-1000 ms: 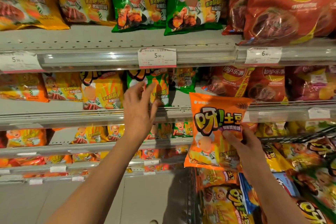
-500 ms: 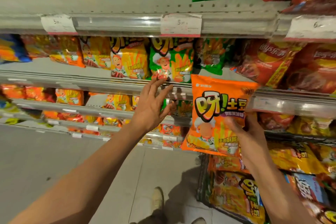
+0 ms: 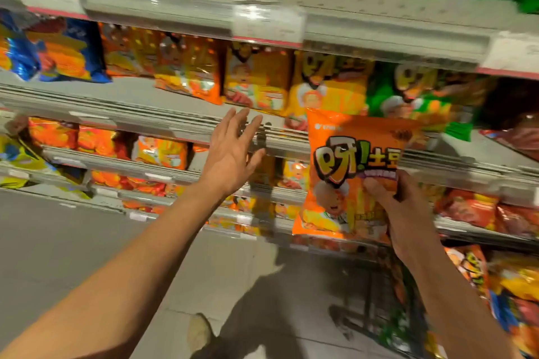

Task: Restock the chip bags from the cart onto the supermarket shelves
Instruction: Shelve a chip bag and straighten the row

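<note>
Seen in the lower right of the frame: right hand [image 3: 404, 213] clamped on an orange chip bag [image 3: 347, 181], thumb on its printed face, fingers curled behind, bag held upright in front of the shelf edges at centre right and not yet resting on any shelf. Just to its left, at centre frame: left hand [image 3: 232, 154] with fingers spread and straight, holding nothing, reaching toward the edge of the middle shelf [image 3: 163, 119]; contact with the rail not possible to confirm. Compared with half a second ago: view swung left and down, more floor [image 3: 58, 242] showing at lower left, a blue bag [image 3: 67, 49] now in view at upper left, orange-packed rows drawn toward centre; hands in much the same pose. Judged from that: a search along the shelves for the matching orange row, bag placement not yet begun. Beyond the hands: stocked bags [image 3: 256, 79] standing in yellow, orange and green along the middle shelf, more rows below at centre left, red bags at far right. At the bottom right: wire cart [image 3: 379, 300] with further bags, partly cut off by the frame edge and crossed by the right forearm. Hard to make out: price tags [image 3: 267, 23] on the upper rail, blurred past reading; most shelf packaging smeared by motion; a shoe at bottom centre, barely defined; depth of free space behind the front row hidden.
</note>
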A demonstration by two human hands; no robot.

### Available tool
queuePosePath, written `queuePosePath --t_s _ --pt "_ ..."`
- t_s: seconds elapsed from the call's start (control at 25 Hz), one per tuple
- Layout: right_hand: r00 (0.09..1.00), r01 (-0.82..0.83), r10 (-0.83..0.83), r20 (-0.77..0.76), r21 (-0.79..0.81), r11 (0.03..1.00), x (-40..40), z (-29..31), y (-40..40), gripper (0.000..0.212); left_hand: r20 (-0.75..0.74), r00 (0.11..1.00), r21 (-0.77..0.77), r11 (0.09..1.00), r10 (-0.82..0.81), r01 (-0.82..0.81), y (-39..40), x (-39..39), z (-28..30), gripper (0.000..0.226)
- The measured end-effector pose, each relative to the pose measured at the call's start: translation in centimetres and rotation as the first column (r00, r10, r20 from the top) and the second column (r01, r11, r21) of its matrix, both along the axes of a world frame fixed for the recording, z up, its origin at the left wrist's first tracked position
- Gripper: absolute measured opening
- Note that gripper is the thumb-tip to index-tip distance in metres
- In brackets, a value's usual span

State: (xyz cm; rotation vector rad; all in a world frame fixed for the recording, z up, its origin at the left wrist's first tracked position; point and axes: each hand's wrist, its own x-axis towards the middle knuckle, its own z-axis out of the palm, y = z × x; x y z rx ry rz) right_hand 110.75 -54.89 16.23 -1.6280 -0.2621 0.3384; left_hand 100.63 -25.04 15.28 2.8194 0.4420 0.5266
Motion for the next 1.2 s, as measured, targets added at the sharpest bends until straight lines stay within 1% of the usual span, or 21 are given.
queuePosePath --t_s 0.08,0.16,0.2,0.24,0.32,0.36,0.48,0.56,0.6,0.72,0.8,0.88,0.92,0.96,1.0,1.04,1.12,1.2 --pt "0.999 -0.03 0.029 -0.028 -0.023 0.999 -2.7 -1.4 4.3 0.044 0.053 0.996 0.018 0.997 -0.071 0.07 5.0 -2.5 -0.8 0.059" --pt "0.995 -0.055 0.05 -0.082 -0.068 0.996 -5.5 -3.3 8.5 0.063 0.096 0.979 0.068 0.982 -0.18 0.174 9.2 -5.0 -2.2 0.055" --pt "0.992 -0.068 0.058 -0.116 -0.081 0.994 -6.9 -4.5 10.3 0.067 0.115 0.968 0.08 0.973 -0.224 0.215 10.7 -6.1 -3.1 0.054" --pt "0.988 -0.086 0.074 -0.139 -0.089 0.992 -8.1 -5.8 11.9 0.064 0.129 0.959 0.074 0.967 -0.252 0.244 11.7 -7.1 -4.2 0.053" --pt "0.981 -0.12 0.102 -0.167 -0.106 0.987 -10.2 -8.2 15.0 0.046 0.103 0.96 0.026 0.966 -0.26 0.259 13.6 -8.9 -6.8 0.052" --pt "0.977 -0.14 0.116 -0.18 -0.125 0.982 -10.9 -9.6 16.6 0.04 0.056 0.966 0.004 0.968 -0.252 0.252 14.7 -9.8 -8.5 0.053" --pt "0.963 -0.192 0.15 -0.226 -0.176 0.966 -11.9 -13.3 20.5 0.037 -0.1 0.973 -0.041 0.978 -0.207 0.204 17.5 -11.6 -13.2 0.056" --pt "0.968 -0.174 0.129 -0.217 -0.203 0.963 -11.5 -15.3 23.2 0.032 -0.177 0.97 -0.051 0.986 -0.166 0.159 19.4 -11.4 -15.7 0.056" --pt "0.972 -0.161 0.123 -0.201 -0.187 0.969 -10.9 -16.0 24.6 0.029 -0.206 0.966 -0.051 0.988 -0.153 0.145 20.1 -11.1 -16.7 0.056" --pt "0.978 -0.055 0.046 -0.203 -0.038 0.998 -8.0 -16.2 28.8 0.019 -0.357 0.93 -0.022 0.996 -0.092 0.09 21.5 -10.2 -19.1 0.061" --pt "0.982 0.025 -0.017 -0.186 0.045 0.999 -5.8 -15.4 31.4 0.02 -0.388 0.919 0.0 0.997 -0.068 0.074 21.8 -10.4 -20.4 0.064" --pt "0.972 0.07 -0.041 -0.231 0.117 0.991 -3.8 -14.6 33.3 0.03 -0.371 0.926 -0.012 0.998 -0.062 0.062 21.2 -11.0 -21.2 0.066" --pt "0.966 0.08 -0.043 -0.257 0.136 0.988 -3.0 -14.3 34.0 0.041 -0.349 0.935 -0.024 0.998 -0.059 0.054 21.0 -11.2 -21.3 0.067" --pt "0.961 0.089 -0.043 -0.274 0.157 0.984 -2.4 -14.3 34.7 0.05 -0.308 0.95 -0.046 0.998 -0.054 0.042 20.8 -11.2 -21.3 0.067" --pt "0.96 0.109 -0.06 -0.273 0.17 0.979 -2.1 -14.5 35.2 0.053 -0.251 0.967 -0.07 0.997 -0.044 0.028 20.8 -11.1 -21.3 0.066" --pt "0.965 0.137 -0.094 -0.246 0.166 0.977 -2.0 -14.7 35.6 0.051 -0.186 0.982 -0.093 0.996 -0.034 0.017 20.8 -10.7 -21.4 0.063" --pt "0.98 0.157 -0.139 -0.143 0.128 0.979 -2.1 -15.6 36.3 0.037 -0.058 0.998 -0.141 0.99 -0.014 0.006 20.9 -10.3 -21.8 0.055" --pt "0.994 0.096 -0.09 -0.064 0.098 0.99 -2.0 -16.5 36.7 0.026 0.006 1.0 -0.159 0.987 0.0 0.001 20.8 -10.3 -22.6 0.052"
